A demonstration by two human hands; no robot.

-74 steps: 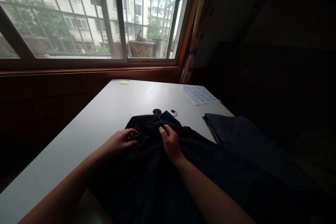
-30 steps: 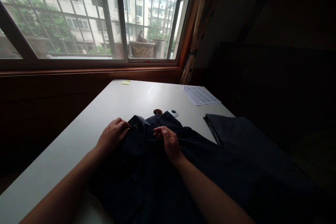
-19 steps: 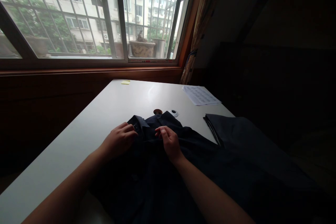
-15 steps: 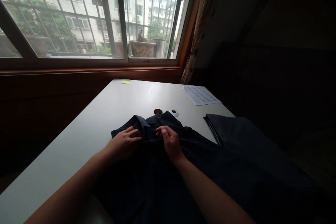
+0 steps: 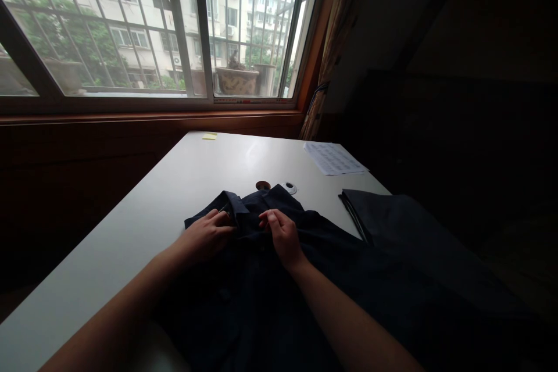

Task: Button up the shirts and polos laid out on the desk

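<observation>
A dark blue garment with a collar, apparently a shirt (image 5: 261,290), lies spread over the near part of the white table. My left hand (image 5: 211,233) is on its upper left part, beside the raised collar flap (image 5: 238,204), fingers curled and closed on the cloth. To the right, my right hand (image 5: 282,235) is held just over the shirt front, thumb and fingertips pinched together. Whatever may be between those fingertips is too small to make out. Deep shadow hides most of the shirt's lower part.
Beyond the collar are a round brown-rimmed hole (image 5: 263,185) and a small white ring-shaped thing (image 5: 289,188). A folded dark cloth (image 5: 383,209) hangs over the right edge. Printed sheets (image 5: 335,158) and a yellow note (image 5: 209,136) lie on the table (image 5: 143,215) near the barred window.
My left hand's fingers have shifted slightly at the collar. My right hand and the shirt look the same.
</observation>
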